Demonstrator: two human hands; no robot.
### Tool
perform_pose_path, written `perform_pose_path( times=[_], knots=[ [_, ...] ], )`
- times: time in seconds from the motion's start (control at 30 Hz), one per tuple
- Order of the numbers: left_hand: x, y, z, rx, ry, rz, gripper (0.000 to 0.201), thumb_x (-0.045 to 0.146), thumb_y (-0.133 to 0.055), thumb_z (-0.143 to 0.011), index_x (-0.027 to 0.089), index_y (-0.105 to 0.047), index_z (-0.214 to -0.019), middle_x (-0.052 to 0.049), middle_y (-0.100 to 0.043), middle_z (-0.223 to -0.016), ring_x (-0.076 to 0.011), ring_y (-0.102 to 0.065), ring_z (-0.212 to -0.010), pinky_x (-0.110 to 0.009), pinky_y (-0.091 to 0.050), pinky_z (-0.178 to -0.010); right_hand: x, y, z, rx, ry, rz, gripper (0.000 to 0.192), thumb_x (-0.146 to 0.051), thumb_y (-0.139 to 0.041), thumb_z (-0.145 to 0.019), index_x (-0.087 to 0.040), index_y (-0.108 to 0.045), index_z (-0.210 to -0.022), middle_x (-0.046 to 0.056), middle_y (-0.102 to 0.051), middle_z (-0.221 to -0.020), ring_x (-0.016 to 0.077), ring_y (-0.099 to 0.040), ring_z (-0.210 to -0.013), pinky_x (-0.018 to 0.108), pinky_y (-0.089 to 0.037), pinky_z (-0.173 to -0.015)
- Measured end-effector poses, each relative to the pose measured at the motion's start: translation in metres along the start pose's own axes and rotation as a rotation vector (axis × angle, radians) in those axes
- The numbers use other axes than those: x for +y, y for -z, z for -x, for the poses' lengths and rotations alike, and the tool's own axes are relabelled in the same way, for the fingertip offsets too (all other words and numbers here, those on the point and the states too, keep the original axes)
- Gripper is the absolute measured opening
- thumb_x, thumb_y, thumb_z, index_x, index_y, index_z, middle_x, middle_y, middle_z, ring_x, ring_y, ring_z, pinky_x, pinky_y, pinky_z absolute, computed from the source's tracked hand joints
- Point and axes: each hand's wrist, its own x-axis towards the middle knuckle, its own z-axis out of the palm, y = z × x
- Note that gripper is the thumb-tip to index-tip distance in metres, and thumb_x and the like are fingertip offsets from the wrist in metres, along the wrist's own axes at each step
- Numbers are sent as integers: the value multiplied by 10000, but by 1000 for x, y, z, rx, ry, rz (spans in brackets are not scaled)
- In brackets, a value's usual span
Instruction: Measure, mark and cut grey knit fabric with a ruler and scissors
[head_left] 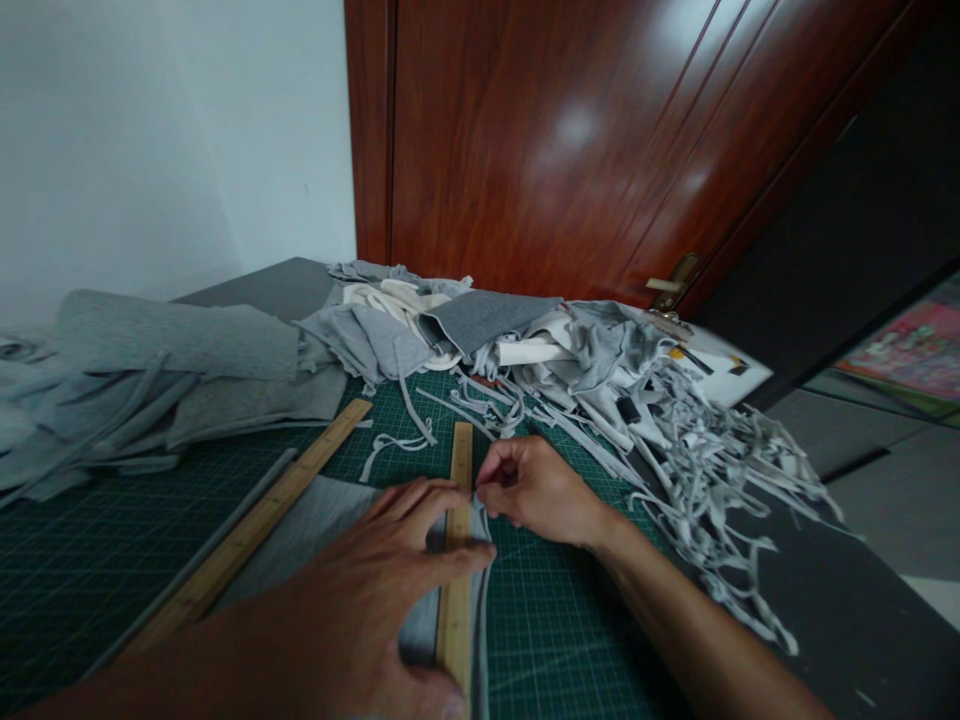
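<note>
My left hand (409, 560) lies spread over a wooden ruler (454, 630), its fingers and thumb pressing the ruler onto grey knit fabric (330, 510). Along the ruler's right edge runs a narrow grey fabric strip (483, 620). At the strip's far end my right hand (536, 490) is closed in a pinch, fingertips right beside the ruler. The strip appears to be held there; whether anything else is between the fingers is hidden. A second wooden ruler (277, 510) lies slanted across the fabric's left side. All this rests on a green cutting mat (555, 620).
Folded grey fabric (180, 335) is heaped at the left. More grey and white cloth (487, 320) is piled along the back. Tangled offcut strips (720, 490) cover the right side, with a few loose strips (405, 440) beyond the rulers. A wooden door (525, 150) stands behind the table.
</note>
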Motion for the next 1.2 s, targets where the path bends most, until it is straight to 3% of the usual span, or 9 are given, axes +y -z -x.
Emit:
perform_pose_path(
  times=[0.23,0.53,0.8,0.9,1.07,1.2],
  knots=[
    [-5,-2,2,-20,-25,-15,981,613,-972,-646,459,-605,-1541,-78,-523,-1594,-462,-426,-1513,-643,-418,-1221,5,-4,-5,-38,10,131,196,-6,-671,-684,-198,-693,-712,-68,-655,-583,121,-561,-542,213,-380,-480],
    [3,7,-3,-84,11,5,901,633,-942,-689,454,-635,-1517,-111,-536,-1582,-510,-403,-1529,-726,-406,-1205,2,-3,-18,237,-9,216,189,-21,-660,-723,-209,-644,-712,-64,-617,-597,117,-522,-534,223,-354,-487],
    [-1,4,-1,-36,-25,11,909,627,-947,-678,451,-638,-1515,-90,-553,-1557,-460,-465,-1478,-646,-432,-1208,-7,-3,1,-25,-65,160,198,-9,-664,-688,-206,-680,-691,-77,-643,-524,96,-505,-427,203,-347,-422],
    [-1,2,-1,-7,-24,10,947,600,-978,-632,453,-647,-1506,-75,-557,-1562,-465,-456,-1481,-637,-419,-1222,-5,-9,0,16,-54,181,196,-8,-670,-690,-203,-686,-690,-74,-634,-537,98,-513,-457,204,-342,-437],
    [-1,1,1,-11,-11,11,937,590,-971,-648,459,-637,-1513,-70,-544,-1590,-471,-437,-1495,-660,-384,-1238,-3,-8,-5,193,-25,197,190,-26,-655,-738,-210,-631,-694,-52,-637,-589,107,-510,-504,216,-354,-468],
    [1,2,1,-36,10,20,970,584,-987,-624,432,-641,-1517,-94,-553,-1571,-474,-445,-1498,-663,-400,-1227,-6,-5,0,157,-12,174,159,-59,-659,-753,-212,-653,-709,-46,-661,-582,110,-511,-465,225,-363,-454]
  ],
)
